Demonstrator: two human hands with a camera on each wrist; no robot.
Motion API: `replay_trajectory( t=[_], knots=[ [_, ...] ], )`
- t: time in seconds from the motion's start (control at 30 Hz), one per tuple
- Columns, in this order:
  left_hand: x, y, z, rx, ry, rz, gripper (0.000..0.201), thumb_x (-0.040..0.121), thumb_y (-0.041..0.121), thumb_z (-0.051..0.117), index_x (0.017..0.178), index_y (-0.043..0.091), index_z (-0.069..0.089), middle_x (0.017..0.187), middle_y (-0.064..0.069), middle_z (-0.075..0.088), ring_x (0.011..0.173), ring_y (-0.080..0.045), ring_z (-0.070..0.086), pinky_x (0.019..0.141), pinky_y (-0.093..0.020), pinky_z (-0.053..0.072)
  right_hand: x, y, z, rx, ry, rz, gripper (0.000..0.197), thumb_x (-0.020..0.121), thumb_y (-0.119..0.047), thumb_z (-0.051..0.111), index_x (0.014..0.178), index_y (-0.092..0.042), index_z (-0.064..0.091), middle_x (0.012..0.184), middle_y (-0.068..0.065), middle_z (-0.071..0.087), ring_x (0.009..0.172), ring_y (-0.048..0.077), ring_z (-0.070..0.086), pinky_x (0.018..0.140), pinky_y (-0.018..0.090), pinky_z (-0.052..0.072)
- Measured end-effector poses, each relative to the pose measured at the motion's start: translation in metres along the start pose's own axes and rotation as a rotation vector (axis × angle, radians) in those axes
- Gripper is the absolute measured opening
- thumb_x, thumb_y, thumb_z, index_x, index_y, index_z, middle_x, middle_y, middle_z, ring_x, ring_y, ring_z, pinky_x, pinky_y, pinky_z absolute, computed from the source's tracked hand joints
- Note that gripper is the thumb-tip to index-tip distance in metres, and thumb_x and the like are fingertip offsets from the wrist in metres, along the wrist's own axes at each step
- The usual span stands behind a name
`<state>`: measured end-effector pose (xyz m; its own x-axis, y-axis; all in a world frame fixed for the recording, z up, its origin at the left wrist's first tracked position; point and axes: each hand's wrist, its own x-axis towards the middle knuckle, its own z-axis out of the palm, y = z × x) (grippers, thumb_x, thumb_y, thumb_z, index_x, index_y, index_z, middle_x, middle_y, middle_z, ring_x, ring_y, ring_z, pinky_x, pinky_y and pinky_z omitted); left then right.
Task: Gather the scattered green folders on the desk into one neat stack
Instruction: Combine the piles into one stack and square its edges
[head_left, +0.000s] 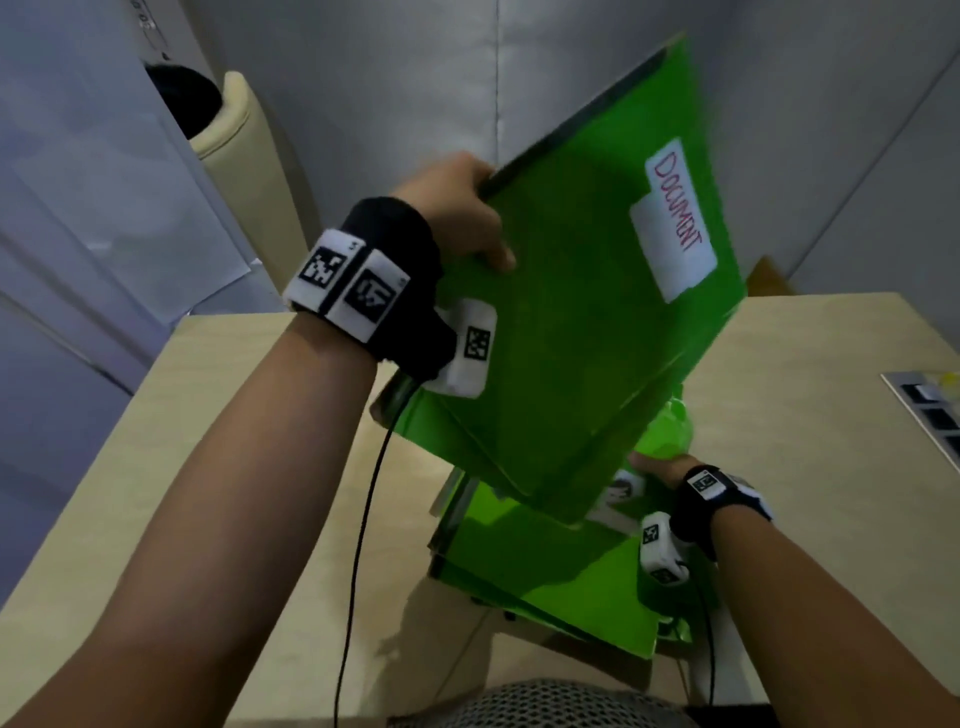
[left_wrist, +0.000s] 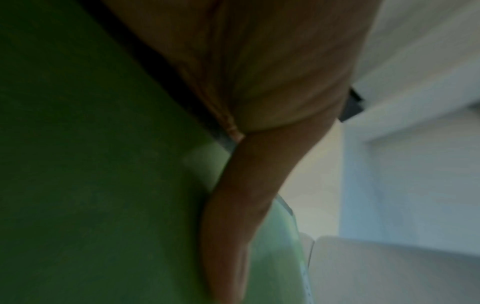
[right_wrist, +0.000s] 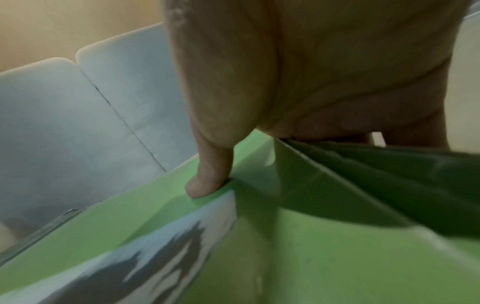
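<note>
A bundle of green folders (head_left: 587, 322) stands tilted up off the desk, its top one bearing a white label that reads DOCUMENT. My left hand (head_left: 462, 218) grips the bundle's upper left edge, thumb on the front face; the left wrist view shows that thumb lying across the green folders (left_wrist: 91, 164). My right hand (head_left: 657, 465) holds the bundle's lower right corner, mostly hidden behind it. In the right wrist view my right hand (right_wrist: 259, 123) pinches the fanned edges of the green folders (right_wrist: 337, 246). Another green folder (head_left: 566, 582) lies flat on the desk underneath.
The light wooden desk (head_left: 218, 493) spreads around the folders. A grey panel with dark slots (head_left: 930, 410) sits at the desk's right edge. A beige chair back (head_left: 244, 150) stands behind the desk on the left, and a mesh chair back (head_left: 550, 706) is at the near edge.
</note>
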<state>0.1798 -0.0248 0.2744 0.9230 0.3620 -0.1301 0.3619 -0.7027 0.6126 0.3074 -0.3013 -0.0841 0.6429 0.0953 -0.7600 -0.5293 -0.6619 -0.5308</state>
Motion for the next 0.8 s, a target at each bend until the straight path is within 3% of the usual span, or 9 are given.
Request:
replay_trajectory(
  t=[0.07, 0.17, 0.2, 0.27, 0.33, 0.43, 0.63, 0.7, 0.8],
  knots=[
    [0.005, -0.022, 0.015, -0.116, -0.092, -0.072, 0.040, 0.072, 0.009, 0.081, 0.109, 0.009, 0.067, 0.101, -0.007, 0.070, 0.086, -0.023, 0.066, 0.083, -0.034, 0.055, 0.078, 0.035, -0.011, -0.054, 0.041, -0.088, 0.079, 0.067, -0.045, 0.075, 0.131, -0.004, 0.052, 0.139, 0.014, 0.053, 0.124, 0.031, 0.054, 0.104, 0.040, 0.046],
    [0.014, -0.074, 0.065, -0.217, -0.215, -0.216, 0.040, 0.070, 0.003, 0.081, 0.107, 0.000, 0.067, 0.091, -0.012, 0.070, 0.074, -0.024, 0.065, 0.083, -0.040, 0.055, 0.124, 0.055, -0.023, -0.029, 0.065, -0.163, 0.078, 0.076, -0.060, 0.058, 0.134, -0.008, 0.052, 0.139, 0.013, 0.054, 0.125, 0.029, 0.054, 0.107, 0.044, 0.043],
    [0.014, -0.092, 0.085, -0.242, -0.240, -0.268, 0.041, 0.069, -0.001, 0.080, 0.107, -0.003, 0.066, 0.093, -0.016, 0.070, 0.076, -0.025, 0.064, 0.083, -0.042, 0.056, 0.121, 0.056, -0.028, -0.039, 0.078, -0.183, 0.089, 0.077, -0.074, 0.047, 0.137, -0.008, 0.051, 0.141, 0.013, 0.052, 0.127, 0.030, 0.052, 0.110, 0.044, 0.039],
    [0.008, -0.126, 0.123, -0.233, -0.242, -0.363, 0.049, 0.067, -0.003, 0.081, 0.112, -0.001, 0.061, 0.105, -0.021, 0.069, 0.086, -0.028, 0.065, 0.083, -0.042, 0.055, 0.063, 0.042, -0.027, 0.037, 0.025, -0.052, 0.128, 0.051, -0.102, 0.034, 0.145, -0.015, 0.042, 0.150, 0.012, 0.043, 0.133, 0.032, 0.047, 0.113, 0.049, 0.034],
    [-0.001, -0.154, 0.154, -0.180, -0.211, -0.424, 0.072, 0.067, 0.001, 0.083, 0.127, 0.008, 0.045, 0.114, -0.021, 0.065, 0.096, -0.034, 0.065, 0.083, -0.043, 0.054, 0.044, 0.039, -0.022, 0.178, -0.065, 0.025, 0.148, 0.026, -0.105, 0.039, 0.151, -0.025, 0.030, 0.156, 0.010, 0.033, 0.138, 0.033, 0.040, 0.112, 0.056, 0.030],
    [-0.012, -0.184, 0.186, -0.219, -0.197, -0.470, 0.097, 0.069, 0.006, 0.082, 0.145, 0.020, 0.022, 0.124, -0.019, 0.059, 0.105, -0.036, 0.062, 0.084, -0.038, 0.052, -0.046, -0.002, -0.002, 0.214, -0.086, 0.007, 0.140, 0.034, -0.094, 0.060, 0.153, -0.030, 0.023, 0.160, 0.008, 0.022, 0.145, 0.034, 0.026, 0.114, 0.057, 0.024],
    [-0.003, -0.174, 0.208, -0.256, -0.429, -0.509, 0.051, 0.083, 0.038, 0.071, 0.117, 0.005, 0.053, 0.109, -0.011, 0.059, 0.096, -0.026, 0.055, 0.086, -0.033, 0.046, -0.060, -0.009, 0.003, 0.101, -0.043, 0.003, 0.132, 0.042, -0.076, 0.080, 0.151, -0.020, 0.030, 0.157, 0.014, 0.029, 0.140, 0.038, 0.033, 0.106, 0.055, 0.035],
    [0.005, -0.168, 0.211, -0.309, -0.430, -0.579, 0.065, 0.081, 0.043, 0.071, 0.124, -0.002, 0.052, 0.106, -0.013, 0.056, 0.095, -0.028, 0.054, 0.085, -0.033, 0.045, -0.055, -0.005, 0.003, 0.119, -0.031, 0.002, 0.124, 0.050, -0.067, 0.083, 0.151, -0.018, 0.030, 0.155, 0.015, 0.032, 0.138, 0.038, 0.036, 0.105, 0.054, 0.037],
    [0.014, -0.163, 0.216, -0.391, -0.428, -0.688, 0.090, 0.070, 0.048, 0.078, 0.134, -0.005, 0.045, 0.118, -0.019, 0.058, 0.100, -0.033, 0.056, 0.087, -0.038, 0.047, -0.040, 0.006, 0.004, 0.243, -0.052, -0.025, 0.134, 0.033, -0.056, 0.095, 0.146, -0.016, 0.037, 0.147, 0.013, 0.046, 0.131, 0.034, 0.048, 0.105, 0.056, 0.039]
  ],
)
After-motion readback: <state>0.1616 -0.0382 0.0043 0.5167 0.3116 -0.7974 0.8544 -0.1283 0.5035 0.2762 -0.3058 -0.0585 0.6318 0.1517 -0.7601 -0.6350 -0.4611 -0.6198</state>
